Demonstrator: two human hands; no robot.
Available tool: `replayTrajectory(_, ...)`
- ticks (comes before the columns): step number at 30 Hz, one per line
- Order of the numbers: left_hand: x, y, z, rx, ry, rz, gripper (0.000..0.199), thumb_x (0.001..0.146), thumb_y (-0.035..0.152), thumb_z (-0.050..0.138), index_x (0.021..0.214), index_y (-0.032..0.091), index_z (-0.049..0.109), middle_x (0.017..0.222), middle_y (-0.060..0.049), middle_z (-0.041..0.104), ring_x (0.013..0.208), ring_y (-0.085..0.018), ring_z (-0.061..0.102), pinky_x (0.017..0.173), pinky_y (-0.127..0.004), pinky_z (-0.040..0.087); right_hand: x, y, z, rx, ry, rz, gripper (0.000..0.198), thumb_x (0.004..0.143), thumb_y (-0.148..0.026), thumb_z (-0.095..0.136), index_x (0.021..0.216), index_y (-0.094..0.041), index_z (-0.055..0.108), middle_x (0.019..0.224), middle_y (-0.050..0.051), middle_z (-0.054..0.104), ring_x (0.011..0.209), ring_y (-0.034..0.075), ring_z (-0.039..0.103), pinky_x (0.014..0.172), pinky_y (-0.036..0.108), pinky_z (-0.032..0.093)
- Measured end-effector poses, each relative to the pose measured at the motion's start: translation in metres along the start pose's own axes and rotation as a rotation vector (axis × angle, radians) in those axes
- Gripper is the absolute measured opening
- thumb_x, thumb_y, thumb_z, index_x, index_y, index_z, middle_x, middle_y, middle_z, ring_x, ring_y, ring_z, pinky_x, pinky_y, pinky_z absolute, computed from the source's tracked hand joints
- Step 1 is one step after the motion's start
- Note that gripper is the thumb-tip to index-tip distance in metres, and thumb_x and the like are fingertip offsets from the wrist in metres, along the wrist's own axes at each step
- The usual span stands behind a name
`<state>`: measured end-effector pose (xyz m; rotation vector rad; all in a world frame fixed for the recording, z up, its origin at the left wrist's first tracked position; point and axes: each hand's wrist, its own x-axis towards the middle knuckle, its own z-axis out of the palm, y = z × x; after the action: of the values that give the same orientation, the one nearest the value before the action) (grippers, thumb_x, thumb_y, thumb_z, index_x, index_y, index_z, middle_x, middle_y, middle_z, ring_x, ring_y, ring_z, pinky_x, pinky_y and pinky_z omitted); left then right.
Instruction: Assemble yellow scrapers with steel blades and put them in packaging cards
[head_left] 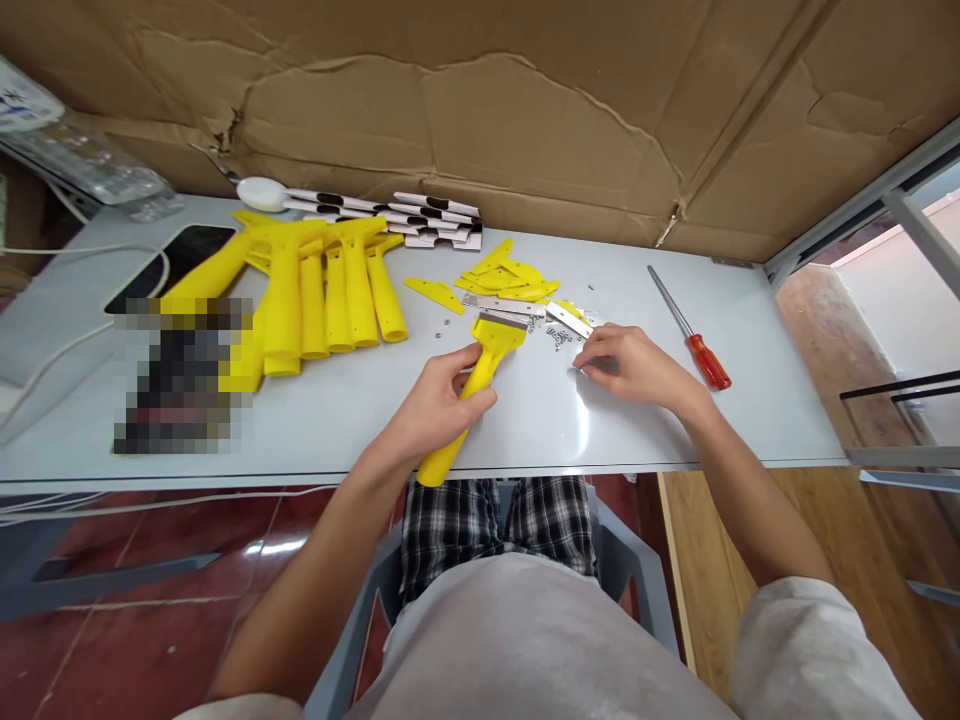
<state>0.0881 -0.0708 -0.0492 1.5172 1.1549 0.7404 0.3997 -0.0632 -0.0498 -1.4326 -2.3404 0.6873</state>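
Observation:
My left hand (450, 395) is wrapped round the handle of a yellow scraper (487, 365), its head pointing away from me with a grey metal blade across the top. Over the table, my right hand (626, 365) has thumb and fingers pinched together; whatever tiny piece is between the tips is too small to name. Just beyond that hand lie a pile of small screws (559, 337) and a metal blade strip (568, 319). Several flat yellow plates (510, 278) with holes are heaped behind the scraper head.
Several yellow scraper handles (281, 290) stand in a group at the left. A red-handled screwdriver (705, 360) lies at the right. Slim boxes (439, 218) and a white spoon (262, 193) are along the cardboard (465, 120) at the back. A white cable (82, 330) crosses the left end.

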Motion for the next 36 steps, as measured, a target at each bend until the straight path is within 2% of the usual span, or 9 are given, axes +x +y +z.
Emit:
replayTrajectory(3,-0.003,0.001,0.000,-0.182,-0.063,-0.116,0.020,0.069,0.023,0.069,0.088,0.019,0.062,0.086,0.002,0.059,0.064,-0.012,0.053,0.055,-0.028,0.044,0.000,-0.001,-0.003,-0.003,0.007,0.020,0.026,0.094,-0.024,0.065,0.104,-0.019,0.088,0.106,0.006,0.077,0.089,0.011,0.066,0.086,0.027,0.048)
replayTrajectory(6,-0.006,0.002,-0.001,-0.322,-0.097,-0.172,0.023,0.068,0.020,0.073,0.089,0.019,0.062,0.093,0.001,0.061,0.057,-0.008,0.050,0.052,-0.027,0.042,0.003,-0.005,-0.002,-0.018,-0.001,0.069,0.021,0.093,-0.025,0.066,0.097,-0.017,0.086,0.096,0.005,0.075,0.081,0.009,0.061,0.080,0.026,0.044)
replayTrajectory(13,-0.007,-0.001,-0.003,-0.467,-0.150,-0.194,0.021,0.068,0.018,0.074,0.083,0.019,0.059,0.088,0.002,0.059,0.056,-0.006,0.050,0.050,-0.026,0.041,0.007,-0.007,0.009,-0.002,-0.032,0.084,0.020,0.091,-0.017,0.063,0.091,-0.015,0.083,0.090,0.004,0.074,0.077,0.008,0.057,0.079,0.026,0.041)
replayTrajectory(18,-0.008,-0.002,-0.006,-0.535,-0.166,-0.195,0.025,0.068,0.019,0.078,0.083,0.019,0.058,0.084,0.003,0.057,0.057,-0.007,0.049,0.049,-0.024,0.041,0.008,-0.008,0.004,0.020,-0.031,0.065,0.020,0.096,-0.019,0.063,0.094,-0.016,0.083,0.095,0.004,0.075,0.084,0.009,0.060,0.085,0.026,0.044)
replayTrajectory(22,-0.007,-0.002,-0.007,-0.552,-0.190,-0.205,0.025,0.068,0.020,0.078,0.084,0.020,0.058,0.077,0.004,0.055,0.057,-0.007,0.047,0.048,-0.024,0.040,0.020,-0.018,-0.002,0.289,0.089,-0.013,0.028,0.101,-0.044,0.073,0.104,-0.019,0.085,0.112,0.007,0.076,0.096,0.010,0.065,0.084,0.026,0.050)
replayTrajectory(24,-0.006,-0.002,-0.007,-0.555,-0.197,-0.196,0.024,0.068,0.020,0.077,0.083,0.020,0.058,0.075,0.004,0.054,0.056,-0.008,0.047,0.048,-0.024,0.040,0.031,-0.025,0.000,0.472,0.142,-0.037,0.040,0.097,-0.058,0.079,0.104,-0.020,0.085,0.121,0.009,0.074,0.106,0.012,0.067,0.085,0.025,0.053)
replayTrajectory(27,-0.005,-0.003,-0.007,-0.560,-0.200,-0.186,0.024,0.068,0.021,0.078,0.082,0.020,0.058,0.074,0.004,0.054,0.056,-0.008,0.047,0.047,-0.024,0.040,0.050,-0.035,0.009,0.672,0.132,-0.050,0.053,0.089,-0.071,0.084,0.102,-0.019,0.085,0.133,0.011,0.071,0.123,0.015,0.066,0.098,0.028,0.059)
replayTrajectory(30,-0.006,-0.005,-0.008,-0.575,-0.206,-0.182,0.023,0.068,0.021,0.079,0.081,0.019,0.059,0.075,0.004,0.055,0.056,-0.008,0.047,0.047,-0.024,0.041,0.062,-0.042,0.020,0.787,0.073,-0.055,0.059,0.085,-0.074,0.086,0.102,-0.018,0.084,0.140,0.011,0.069,0.130,0.017,0.065,0.102,0.030,0.061)
replayTrajectory(36,-0.005,-0.006,-0.009,-0.600,-0.219,-0.208,0.022,0.067,0.020,0.079,0.079,0.018,0.061,0.077,0.004,0.057,0.054,-0.006,0.049,0.047,-0.023,0.041,0.068,-0.042,0.036,0.847,0.024,-0.051,0.055,0.085,-0.069,0.088,0.101,-0.016,0.083,0.136,0.011,0.071,0.121,0.014,0.067,0.097,0.026,0.062)
